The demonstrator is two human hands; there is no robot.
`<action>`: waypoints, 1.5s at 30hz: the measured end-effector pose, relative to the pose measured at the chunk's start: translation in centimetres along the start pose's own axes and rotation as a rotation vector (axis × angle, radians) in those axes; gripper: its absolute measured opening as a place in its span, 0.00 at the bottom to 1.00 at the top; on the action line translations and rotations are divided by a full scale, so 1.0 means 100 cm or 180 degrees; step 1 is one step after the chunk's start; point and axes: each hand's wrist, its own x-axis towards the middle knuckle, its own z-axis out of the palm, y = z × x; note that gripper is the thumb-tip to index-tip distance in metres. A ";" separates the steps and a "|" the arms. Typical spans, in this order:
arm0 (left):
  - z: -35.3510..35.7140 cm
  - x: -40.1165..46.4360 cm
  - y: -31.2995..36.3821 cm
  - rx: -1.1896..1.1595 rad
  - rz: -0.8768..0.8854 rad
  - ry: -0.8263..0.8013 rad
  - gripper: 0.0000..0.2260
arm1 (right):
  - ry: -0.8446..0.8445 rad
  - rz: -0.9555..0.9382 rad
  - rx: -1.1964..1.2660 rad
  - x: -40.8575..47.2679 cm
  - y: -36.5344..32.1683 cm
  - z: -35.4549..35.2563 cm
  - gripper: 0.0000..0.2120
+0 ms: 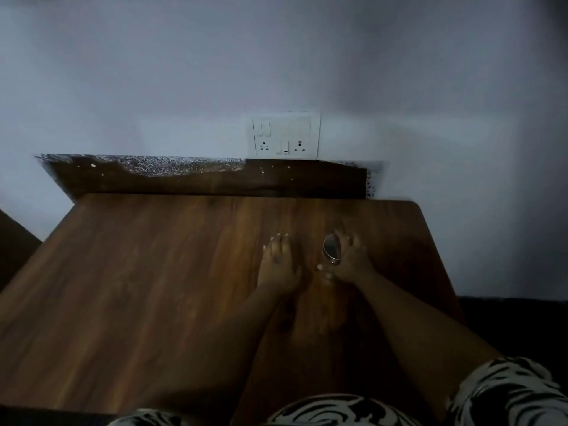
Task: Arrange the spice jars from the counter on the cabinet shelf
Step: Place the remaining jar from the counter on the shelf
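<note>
A small round jar with a dark, shiny metal lid (332,249) is held above the wooden surface (153,287). My right hand (349,259) grips it from the right, fingers curled round its side and thumb below it. My left hand (278,265) lies just left of the jar with its fingers straight, palm down on or just over the wood, not touching the jar. The scene is dim and the jar's body is hidden by my fingers.
The brown wooden top runs to a dark speckled stone ledge (172,167) along the white wall. A white switch and socket plate (285,136) sits on the wall above it. The top's right edge (436,256) drops to dark floor.
</note>
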 end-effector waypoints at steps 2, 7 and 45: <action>0.003 -0.004 -0.004 -0.0053 -0.0026 -0.0062 0.36 | 0.0061 -0.0011 0.0181 0.005 0.001 0.007 0.47; 0.011 -0.014 -0.015 -0.0391 -0.0184 -0.0348 0.39 | 0.0616 -0.0103 0.0570 0.005 -0.003 0.003 0.39; -0.095 -0.012 0.062 -0.4535 -0.0112 -0.1074 0.33 | -0.0935 -0.0102 0.4056 -0.028 -0.078 -0.123 0.36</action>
